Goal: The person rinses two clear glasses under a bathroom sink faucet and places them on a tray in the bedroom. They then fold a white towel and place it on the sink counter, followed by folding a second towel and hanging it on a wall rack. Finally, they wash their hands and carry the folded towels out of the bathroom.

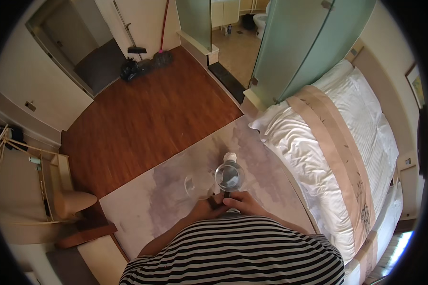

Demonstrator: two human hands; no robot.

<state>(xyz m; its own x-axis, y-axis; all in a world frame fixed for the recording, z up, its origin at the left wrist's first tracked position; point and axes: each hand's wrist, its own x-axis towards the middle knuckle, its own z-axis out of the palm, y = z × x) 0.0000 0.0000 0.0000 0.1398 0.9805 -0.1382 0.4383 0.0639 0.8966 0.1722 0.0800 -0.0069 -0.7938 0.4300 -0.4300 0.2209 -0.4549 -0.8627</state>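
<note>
Close in front of my striped shirt, my left hand (205, 209) is closed around the dark handle of a clear round vessel (199, 184). Its see-through body blends with the carpet behind it. My right hand (246, 203) is closed at the dark handle of a second clear round vessel (230, 176), which looks like glass and has a bright rim. Both hands are close together, and the two vessels sit side by side just beyond them. I cannot make out whether anything is inside either one.
A bed (333, 166) with white bedding and a tan runner stands at the right. Pale, stained carpet (166, 190) meets a wooden floor (152, 114). Frosted glass panels (304, 47) border a bathroom. A broom (137, 49) leans by the doorway; a chair (73, 202) stands left.
</note>
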